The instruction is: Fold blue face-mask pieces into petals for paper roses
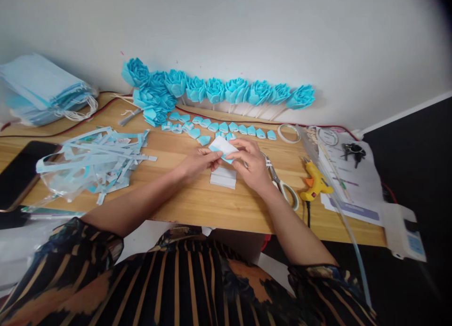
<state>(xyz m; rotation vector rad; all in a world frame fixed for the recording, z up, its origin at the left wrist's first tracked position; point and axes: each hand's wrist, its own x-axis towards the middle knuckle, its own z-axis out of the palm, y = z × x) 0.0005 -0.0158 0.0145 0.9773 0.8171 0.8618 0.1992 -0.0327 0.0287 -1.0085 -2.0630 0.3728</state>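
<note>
Over the middle of the wooden table [187, 201], my left hand [202, 161] and my right hand [250, 159] both pinch a small folded piece of fabric [223, 146], white on one side and light blue on the other. Right below it lies a flat, pleated white piece [223, 178]. Beyond my hands, several folded blue petals [223, 127] are set out in rows. Just right of my right hand rest scissors [281, 184] with pale handles.
Blue fabric roses [215, 91] on sticks lean along the wall. Cut strips [106, 156], a phone [24, 173] and stacked face masks [45, 88] lie left. Rightward are a tape roll [288, 133], a yellow glue gun [313, 182], papers [356, 175] and keys [354, 152].
</note>
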